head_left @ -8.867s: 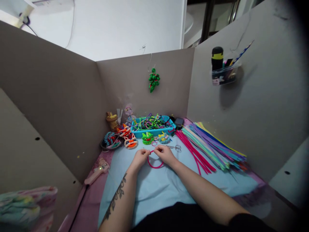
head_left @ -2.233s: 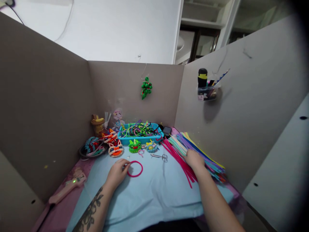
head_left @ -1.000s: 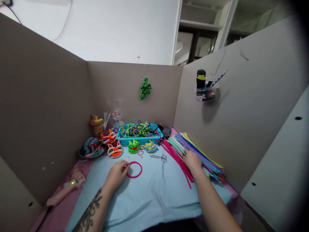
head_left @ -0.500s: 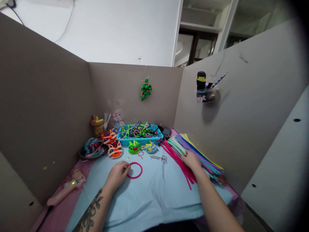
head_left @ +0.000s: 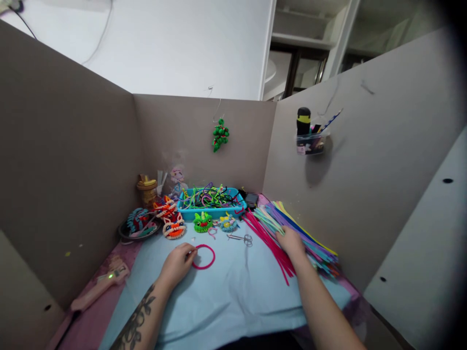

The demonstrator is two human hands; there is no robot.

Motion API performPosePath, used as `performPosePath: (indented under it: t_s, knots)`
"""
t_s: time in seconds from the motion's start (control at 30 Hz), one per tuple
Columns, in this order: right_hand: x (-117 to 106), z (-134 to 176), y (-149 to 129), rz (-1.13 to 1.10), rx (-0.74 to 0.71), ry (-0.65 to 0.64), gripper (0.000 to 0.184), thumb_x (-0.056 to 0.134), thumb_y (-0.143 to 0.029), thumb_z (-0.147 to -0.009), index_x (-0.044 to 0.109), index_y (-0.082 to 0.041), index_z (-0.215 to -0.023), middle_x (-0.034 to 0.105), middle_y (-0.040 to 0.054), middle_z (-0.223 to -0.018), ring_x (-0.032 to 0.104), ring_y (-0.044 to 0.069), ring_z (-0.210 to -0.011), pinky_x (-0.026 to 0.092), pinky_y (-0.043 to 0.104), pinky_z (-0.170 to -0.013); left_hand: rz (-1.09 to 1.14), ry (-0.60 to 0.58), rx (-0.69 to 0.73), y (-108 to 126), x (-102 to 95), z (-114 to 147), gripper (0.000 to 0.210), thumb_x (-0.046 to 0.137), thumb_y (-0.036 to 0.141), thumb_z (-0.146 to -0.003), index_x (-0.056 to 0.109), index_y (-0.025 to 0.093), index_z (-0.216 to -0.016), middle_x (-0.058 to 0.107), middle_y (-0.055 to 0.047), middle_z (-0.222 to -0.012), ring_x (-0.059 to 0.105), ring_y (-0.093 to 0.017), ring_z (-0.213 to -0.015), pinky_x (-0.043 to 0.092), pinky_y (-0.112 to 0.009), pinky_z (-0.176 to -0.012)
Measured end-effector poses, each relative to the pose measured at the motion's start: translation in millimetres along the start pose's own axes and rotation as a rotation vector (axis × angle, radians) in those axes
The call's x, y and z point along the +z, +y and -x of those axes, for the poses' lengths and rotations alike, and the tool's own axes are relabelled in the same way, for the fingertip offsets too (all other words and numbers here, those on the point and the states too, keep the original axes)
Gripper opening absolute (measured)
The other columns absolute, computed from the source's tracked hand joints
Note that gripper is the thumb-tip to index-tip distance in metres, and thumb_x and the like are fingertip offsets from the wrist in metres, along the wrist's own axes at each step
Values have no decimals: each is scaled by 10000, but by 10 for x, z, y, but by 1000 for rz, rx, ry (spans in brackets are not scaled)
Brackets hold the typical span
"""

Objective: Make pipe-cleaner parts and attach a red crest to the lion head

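My left hand pinches a red pipe cleaner ring at its left side, close above the blue cloth. To the right, my right hand is closed at the pile of long pipe cleaners, its fingertips on pale green ones. Exactly how many they hold is hidden. Red pipe cleaners lie just left of that hand. Small scissors rest between my hands. Behind them sit a green pipe cleaner head, an orange and white one and a blue and yellow one.
At the back stands a blue tray of tangled pipe cleaner pieces. A dark bowl and a pink glue gun are on the left. Grey panels surround the table, with a cup of tools on the right one.
My right hand has shifted very slightly over the pale pipe cleaners. The left hand and the red ring have stayed in place.
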State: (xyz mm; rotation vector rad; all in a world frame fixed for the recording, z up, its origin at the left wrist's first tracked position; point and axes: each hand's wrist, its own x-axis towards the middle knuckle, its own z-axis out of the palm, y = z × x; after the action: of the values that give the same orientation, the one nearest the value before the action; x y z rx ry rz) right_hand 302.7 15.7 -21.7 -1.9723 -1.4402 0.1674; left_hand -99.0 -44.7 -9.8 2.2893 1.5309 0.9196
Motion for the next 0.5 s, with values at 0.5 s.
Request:
performPosePath:
  t_s: [0.5]
  knots:
    - [-248,20,2,-646,-35,349,459,294,-576,-800,506,-177,-718,468,-14,-546,482,142,-534,406,241,-544,100,26,-27,-6,3,3,249,472,340,-827,678,204,-793,655,-72,-826,592,-210,-776,428,-308,-730]
